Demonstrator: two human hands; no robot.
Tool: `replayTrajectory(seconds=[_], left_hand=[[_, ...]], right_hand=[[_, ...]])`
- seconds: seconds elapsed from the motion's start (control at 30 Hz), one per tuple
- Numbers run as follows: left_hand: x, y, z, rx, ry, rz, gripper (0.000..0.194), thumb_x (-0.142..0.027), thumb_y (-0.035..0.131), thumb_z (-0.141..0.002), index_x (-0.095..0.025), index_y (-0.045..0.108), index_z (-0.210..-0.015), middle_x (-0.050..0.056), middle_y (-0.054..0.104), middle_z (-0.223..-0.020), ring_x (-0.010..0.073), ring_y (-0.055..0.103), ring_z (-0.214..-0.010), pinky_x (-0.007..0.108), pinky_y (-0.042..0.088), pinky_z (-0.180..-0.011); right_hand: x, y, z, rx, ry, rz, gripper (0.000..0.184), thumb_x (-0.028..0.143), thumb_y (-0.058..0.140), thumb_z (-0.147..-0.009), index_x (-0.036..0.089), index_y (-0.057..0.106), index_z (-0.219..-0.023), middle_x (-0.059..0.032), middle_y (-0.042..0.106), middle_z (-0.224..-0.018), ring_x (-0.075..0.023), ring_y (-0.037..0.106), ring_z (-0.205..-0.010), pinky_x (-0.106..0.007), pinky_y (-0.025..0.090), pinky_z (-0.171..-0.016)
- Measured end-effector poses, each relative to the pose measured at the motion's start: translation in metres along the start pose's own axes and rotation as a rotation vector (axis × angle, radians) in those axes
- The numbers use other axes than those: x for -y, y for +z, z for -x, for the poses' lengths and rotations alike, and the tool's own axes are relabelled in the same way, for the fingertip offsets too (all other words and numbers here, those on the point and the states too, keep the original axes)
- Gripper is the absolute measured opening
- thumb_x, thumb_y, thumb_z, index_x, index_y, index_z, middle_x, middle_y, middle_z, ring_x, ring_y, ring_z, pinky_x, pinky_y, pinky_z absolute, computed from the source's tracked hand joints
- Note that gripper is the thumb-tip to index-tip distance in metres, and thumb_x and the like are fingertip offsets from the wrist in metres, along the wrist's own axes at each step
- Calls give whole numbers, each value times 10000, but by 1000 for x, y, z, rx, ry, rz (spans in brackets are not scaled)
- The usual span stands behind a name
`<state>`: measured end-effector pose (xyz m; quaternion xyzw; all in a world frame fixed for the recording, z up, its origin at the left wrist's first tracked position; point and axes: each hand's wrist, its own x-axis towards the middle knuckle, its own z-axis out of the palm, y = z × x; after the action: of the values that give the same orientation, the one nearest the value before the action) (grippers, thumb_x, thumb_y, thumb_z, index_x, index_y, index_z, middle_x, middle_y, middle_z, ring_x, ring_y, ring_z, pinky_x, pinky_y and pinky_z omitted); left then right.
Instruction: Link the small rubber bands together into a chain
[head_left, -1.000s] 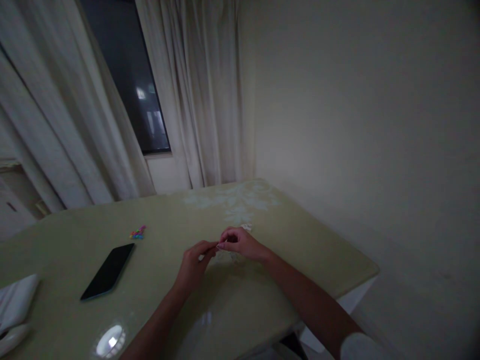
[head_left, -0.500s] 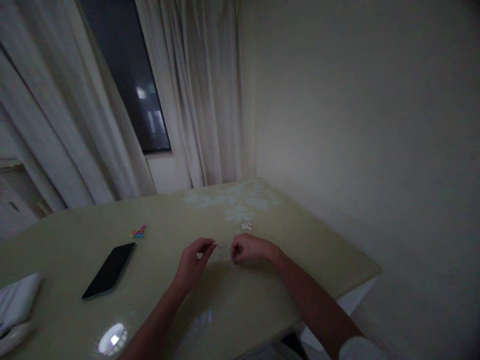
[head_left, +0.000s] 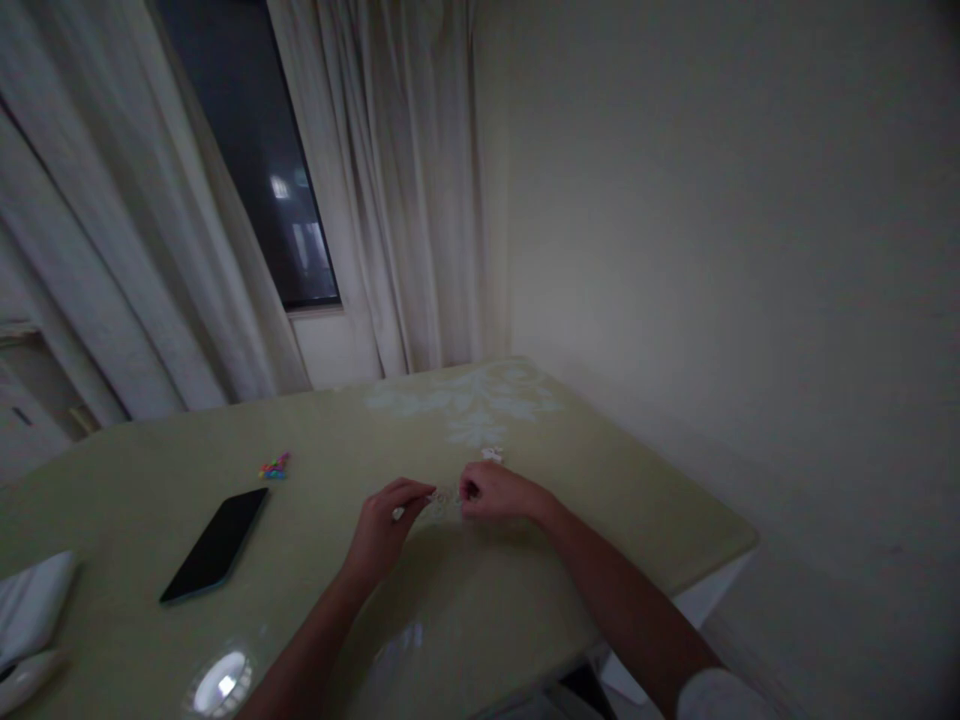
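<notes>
Between the left hand [head_left: 381, 530] and the right hand [head_left: 499, 492] were small pale pieces [head_left: 444, 498]; fingers stood narrow, but their hold I could not tell.

A: Report the central item.
B: A pale cluster of small parts [head_left: 444, 498], loose in outline, between the left grip [head_left: 382, 522] and the right grip [head_left: 501, 492]. Individual parts are too small to identify.
A: Contact?
B: The left grip meets its left end; the right grip is curled at its right end. Whether either pinches it cannot be told, nor whether it rests on the table [head_left: 637, 500].
A: Other pieces nearby?
B: Small white pieces [head_left: 492, 454] lie on the table just beyond the right grip, close together, apart from the cluster. A pale spot [head_left: 398, 513], unidentified, shows inside the left grip's curve.
</notes>
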<state>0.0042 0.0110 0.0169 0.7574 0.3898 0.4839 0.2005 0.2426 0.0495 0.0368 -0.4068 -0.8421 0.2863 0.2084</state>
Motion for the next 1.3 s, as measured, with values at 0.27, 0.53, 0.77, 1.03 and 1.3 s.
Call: replayTrajectory(seconds=[0.27,0.53,0.77,1.03,1.3], left_hand=[[-8,7,2,46,75,61,180,-246,675,-941,-268,843,-1003,45,804,-893,179,761,-797,252,589,-725],[-12,3,0,-31,79,-17,107,-243,691,-921,-240,798,-935,17,761,-819,150,700,-694,231,561,-652],[-11,-3,-2,-116,-22,-77,127,-336,700,-916,-216,717,-875,-4,720,-752,150,684,-669,232,550,-626],[-8,-3,-3,-122,-24,-70,160,-352,680,-913,-228,781,-921,31,806,-844,178,751,-732,266,591,-683],[-6,-3,-2,-91,-29,-78,189,-336,650,-924,-239,808,-960,39,830,-881,190,766,-762,266,603,-677]], right_hand=[[3,16,-9,-58,0,-423,64,205,669,-828,149,691,-849,26,611,-712,-110,515,-641,-226,398,-615],[-2,28,-17,-39,21,-684,151,303,722,-856,153,733,-860,26,615,-707,-115,497,-641,-247,385,-641],[-10,33,-18,-256,-27,-46,53,168,795,-845,167,781,-896,-32,640,-923,-157,586,-856,-264,436,-800],[-12,43,-19,-130,-33,193,92,202,734,-923,172,771,-1001,-58,636,-1048,-178,610,-969,-267,444,-851],[-3,43,-18,-120,-63,262,41,167,668,-901,137,692,-915,-79,602,-976,-208,558,-939,-317,438,-859]])
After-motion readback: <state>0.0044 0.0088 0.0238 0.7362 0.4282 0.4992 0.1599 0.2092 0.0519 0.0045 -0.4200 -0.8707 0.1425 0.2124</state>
